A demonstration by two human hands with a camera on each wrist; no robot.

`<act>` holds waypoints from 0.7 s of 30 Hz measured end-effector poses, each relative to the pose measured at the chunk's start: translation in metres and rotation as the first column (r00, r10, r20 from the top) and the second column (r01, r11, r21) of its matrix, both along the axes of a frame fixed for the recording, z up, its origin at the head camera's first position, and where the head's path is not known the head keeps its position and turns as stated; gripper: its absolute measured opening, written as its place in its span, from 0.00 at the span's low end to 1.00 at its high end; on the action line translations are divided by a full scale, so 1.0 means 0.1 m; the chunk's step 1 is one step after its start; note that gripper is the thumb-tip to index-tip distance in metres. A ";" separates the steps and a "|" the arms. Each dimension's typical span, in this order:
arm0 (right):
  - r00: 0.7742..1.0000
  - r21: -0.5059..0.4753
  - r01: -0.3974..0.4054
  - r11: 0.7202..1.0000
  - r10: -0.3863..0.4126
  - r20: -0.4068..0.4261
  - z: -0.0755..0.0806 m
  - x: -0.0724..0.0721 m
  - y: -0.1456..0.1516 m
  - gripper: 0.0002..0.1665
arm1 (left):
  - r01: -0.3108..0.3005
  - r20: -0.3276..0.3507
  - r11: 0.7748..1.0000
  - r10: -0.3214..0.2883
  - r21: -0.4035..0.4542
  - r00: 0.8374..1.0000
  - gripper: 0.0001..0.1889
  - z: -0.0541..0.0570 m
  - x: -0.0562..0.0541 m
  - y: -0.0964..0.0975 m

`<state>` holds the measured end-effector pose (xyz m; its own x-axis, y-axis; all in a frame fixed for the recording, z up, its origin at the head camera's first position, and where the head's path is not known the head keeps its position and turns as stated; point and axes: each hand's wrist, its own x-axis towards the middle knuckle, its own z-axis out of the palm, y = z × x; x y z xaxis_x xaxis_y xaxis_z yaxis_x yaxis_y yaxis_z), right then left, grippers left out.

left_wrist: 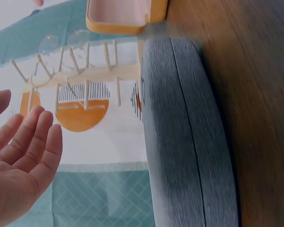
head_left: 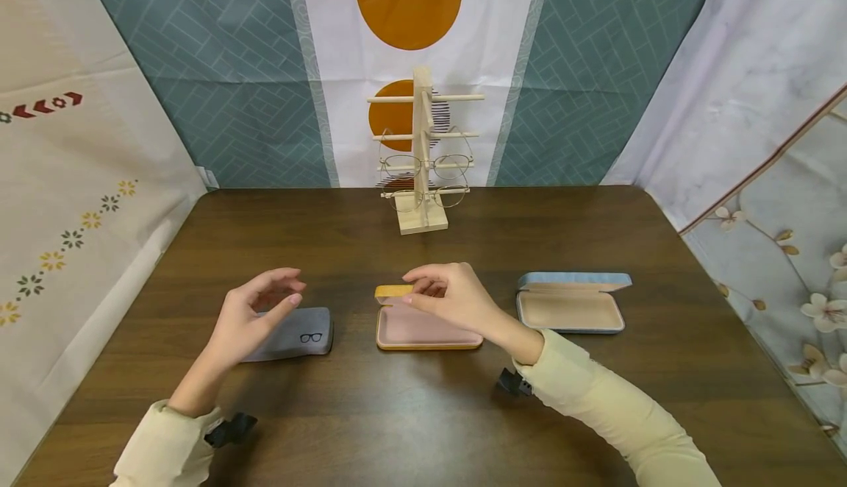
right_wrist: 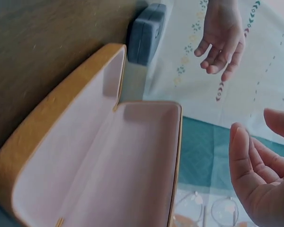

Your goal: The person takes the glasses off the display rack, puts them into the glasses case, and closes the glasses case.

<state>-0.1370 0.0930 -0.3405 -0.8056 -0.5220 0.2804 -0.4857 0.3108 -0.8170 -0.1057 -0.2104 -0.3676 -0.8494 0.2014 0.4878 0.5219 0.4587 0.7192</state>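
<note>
My left hand (head_left: pixel 246 319) hovers over a closed grey glasses case (head_left: pixel 299 338) with a small spectacles print, its fingers loosely bent and holding nothing. In the left wrist view a gap parts that hand (left_wrist: pixel 21 165) from the grey case (left_wrist: pixel 180 132). Above an open yellow glasses case (head_left: pixel 429 331) with a pink lining hangs my right hand (head_left: pixel 456 297), relaxed, thumb apart from the fingers. It hides part of the yellow lid. The right wrist view shows this hand (right_wrist: pixel 265 175) apart from the case (right_wrist: pixel 142 151), whose inside holds nothing.
An open blue glasses case (head_left: pixel 570 312) with a beige lining lies to the right. At the back of the table stands a wooden display rack (head_left: pixel 422 119) with two pairs of thin-rimmed glasses (head_left: pixel 452 156) on its lower pegs. Patterned cloths (head_left: pixel 231 104) hang behind and beside the brown table (head_left: pixel 410 428).
</note>
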 end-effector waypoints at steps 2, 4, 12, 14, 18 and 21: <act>1.000 0.005 0.001 1.000 -0.001 -0.008 0.01 -0.01 0.04 0.16 | 0.000 0.013 1.000 0.000 0.008 1.000 0.17 0.01 -0.01 0.04; 1.000 0.007 0.012 1.000 -0.012 -0.005 0.01 -0.03 0.09 0.16 | -0.004 0.032 1.000 0.003 0.019 0.999 0.18 0.03 -0.02 0.09; 0.995 0.016 0.089 0.996 -0.090 0.032 -0.03 -0.10 0.27 0.18 | 0.013 0.054 0.999 -0.016 0.053 0.998 0.18 0.15 -0.03 0.30; 0.994 0.023 0.105 0.994 -0.106 0.036 -0.04 -0.11 0.31 0.18 | 0.018 0.058 0.998 -0.022 0.056 0.998 0.19 0.11 -0.07 0.31; 0.990 0.022 0.128 0.992 -0.129 0.050 -0.06 -0.13 0.38 0.19 | 0.039 0.072 0.997 -0.044 0.067 0.996 0.20 0.01 -0.15 0.31; 0.988 0.015 0.140 0.990 -0.140 0.064 -0.07 -0.15 0.42 0.20 | 0.057 0.075 0.996 -0.062 0.073 0.995 0.20 -0.04 -0.19 0.33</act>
<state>-0.1516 0.1353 -0.3475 -0.8872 -0.4052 0.2208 -0.3833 0.3806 -0.8416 -0.1248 -0.1777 -0.3711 -0.8724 0.2200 0.4366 0.4888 0.3749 0.7878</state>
